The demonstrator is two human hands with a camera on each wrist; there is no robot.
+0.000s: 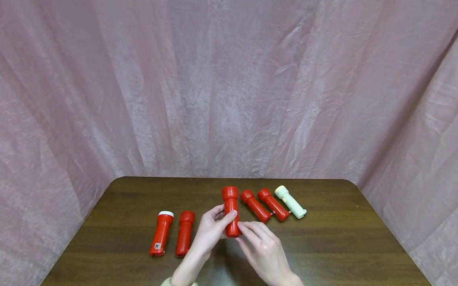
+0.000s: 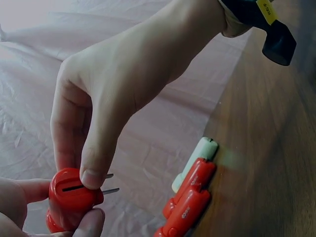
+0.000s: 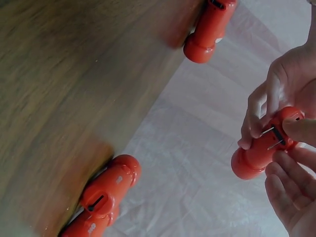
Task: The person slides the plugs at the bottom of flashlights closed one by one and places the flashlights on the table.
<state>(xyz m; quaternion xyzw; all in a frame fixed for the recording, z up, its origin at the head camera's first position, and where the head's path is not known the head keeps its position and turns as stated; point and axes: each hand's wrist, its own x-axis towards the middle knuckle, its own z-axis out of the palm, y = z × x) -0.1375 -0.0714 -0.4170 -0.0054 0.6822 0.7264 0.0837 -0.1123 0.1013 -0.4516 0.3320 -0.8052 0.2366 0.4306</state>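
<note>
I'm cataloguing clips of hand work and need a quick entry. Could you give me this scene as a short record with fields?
Held flashlight: red, raised off the table
Prongs: two, metal, sticking out near its tail
Left hand: grips its barrel
Right hand: pinches its tail end
Lying at left: white-rimmed red flashlight, plain red flashlight
Lying at right: two red flashlights, pale green flashlight
Backdrop: pink curtain

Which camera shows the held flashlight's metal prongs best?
Right wrist: both prongs show on the held flashlight, plus the dark recess at their base. Left wrist shows only their outer ends; in the head view I can't make them out.
</note>
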